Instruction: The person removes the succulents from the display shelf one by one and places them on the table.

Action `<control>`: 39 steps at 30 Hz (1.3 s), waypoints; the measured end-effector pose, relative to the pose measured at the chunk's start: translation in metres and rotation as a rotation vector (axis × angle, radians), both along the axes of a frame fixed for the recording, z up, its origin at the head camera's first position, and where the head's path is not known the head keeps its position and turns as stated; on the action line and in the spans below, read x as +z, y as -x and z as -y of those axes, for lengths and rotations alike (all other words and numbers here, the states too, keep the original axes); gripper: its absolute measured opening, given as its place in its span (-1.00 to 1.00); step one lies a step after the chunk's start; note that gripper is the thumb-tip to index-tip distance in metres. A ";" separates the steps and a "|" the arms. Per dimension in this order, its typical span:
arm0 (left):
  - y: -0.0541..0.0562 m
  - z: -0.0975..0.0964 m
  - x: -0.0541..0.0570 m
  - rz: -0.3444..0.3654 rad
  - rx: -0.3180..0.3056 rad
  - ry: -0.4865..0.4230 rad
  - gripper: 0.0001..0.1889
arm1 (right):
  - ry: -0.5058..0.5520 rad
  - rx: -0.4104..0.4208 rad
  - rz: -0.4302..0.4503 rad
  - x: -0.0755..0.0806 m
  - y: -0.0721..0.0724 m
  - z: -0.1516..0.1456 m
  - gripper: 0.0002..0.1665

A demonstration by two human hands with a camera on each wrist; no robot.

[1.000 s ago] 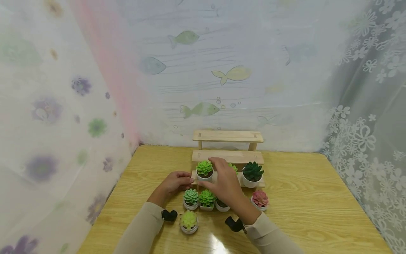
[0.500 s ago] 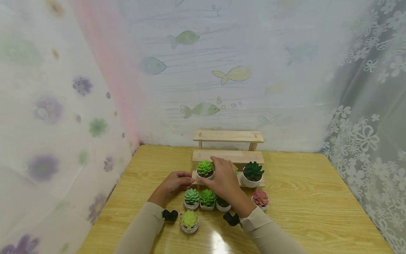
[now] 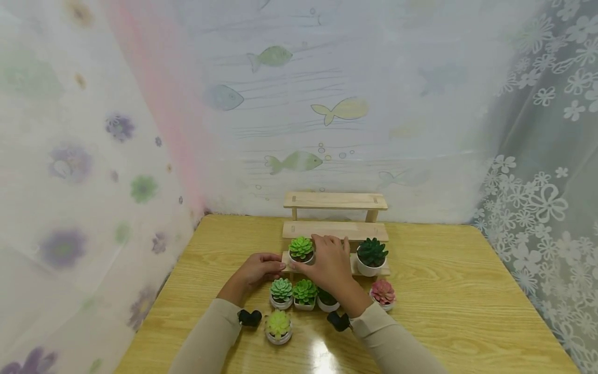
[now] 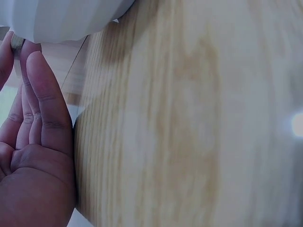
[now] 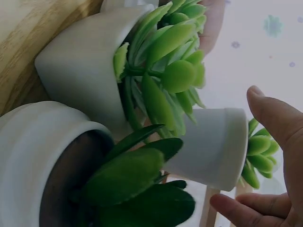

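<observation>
In the head view, my left hand point(image 3: 256, 270) pinches the left end of the lowest step of a wooden tiered stand point(image 3: 334, 230). The left wrist view shows thumb and fingertips meeting on that wooden edge point(image 4: 17, 41). My right hand point(image 3: 330, 264) spreads around a bright green potted succulent point(image 3: 301, 249) on the step's left end. In the right wrist view its thumb point(image 5: 272, 111) and fingers lie on either side of the white pot point(image 5: 208, 146), with gaps visible. A dark green potted succulent point(image 3: 371, 255) stands on the step's right end. The right hand hides the step's middle.
Before the stand sit a pale green succulent point(image 3: 281, 292), a green succulent point(image 3: 305, 293), a partly hidden dark one point(image 3: 328, 299) and a pink one point(image 3: 383, 294). A yellow-green succulent point(image 3: 278, 325) is nearest on the wooden table point(image 3: 448, 311). Printed curtains surround it.
My right hand has shifted slightly, its thumb rising closer to the bright green succulent's pot. The green leaves seen behind that hand earlier are now covered. My left hand stays on the step's end.
</observation>
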State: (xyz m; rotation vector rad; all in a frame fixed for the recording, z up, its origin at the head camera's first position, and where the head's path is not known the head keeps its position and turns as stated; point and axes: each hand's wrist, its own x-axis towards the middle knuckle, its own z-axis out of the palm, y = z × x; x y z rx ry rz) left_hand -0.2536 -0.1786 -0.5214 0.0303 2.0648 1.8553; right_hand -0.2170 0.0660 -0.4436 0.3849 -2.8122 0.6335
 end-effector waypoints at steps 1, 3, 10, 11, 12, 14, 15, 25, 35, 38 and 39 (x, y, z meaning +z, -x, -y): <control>0.000 0.000 0.000 0.000 0.001 0.003 -0.55 | 0.000 -0.003 0.000 -0.001 0.001 0.000 0.12; 0.000 0.000 0.000 0.000 0.002 0.008 -0.55 | 0.005 -0.007 0.004 -0.002 0.001 0.000 0.12; 0.002 0.000 -0.003 0.014 0.003 -0.022 -0.55 | 0.015 -0.012 -0.018 0.000 -0.002 -0.005 0.12; 0.003 0.000 -0.003 0.012 0.001 -0.024 -0.55 | 0.014 -0.011 -0.027 0.001 -0.003 -0.008 0.13; 0.003 0.000 -0.004 0.014 0.002 -0.028 -0.55 | 0.014 -0.011 -0.044 0.003 -0.005 -0.011 0.14; 0.004 0.000 -0.005 0.021 0.006 -0.035 -0.55 | 0.027 -0.008 -0.093 0.007 -0.008 -0.021 0.13; 0.004 0.000 -0.006 0.023 0.007 -0.037 -0.55 | 0.038 -0.007 -0.126 0.009 -0.010 -0.027 0.13; 0.004 0.000 -0.007 0.027 0.026 -0.042 -0.55 | 0.258 -0.124 -0.294 0.007 -0.015 -0.098 0.13; 0.003 0.000 -0.005 0.038 0.029 -0.050 -0.54 | 0.430 -0.187 0.043 -0.012 -0.019 -0.132 0.25; 0.003 -0.001 -0.005 0.042 0.031 -0.051 -0.55 | 0.443 -0.195 0.102 -0.015 -0.018 -0.134 0.30; 0.003 -0.002 -0.004 0.046 0.033 -0.052 -0.55 | 0.446 -0.197 0.120 -0.016 -0.018 -0.135 0.32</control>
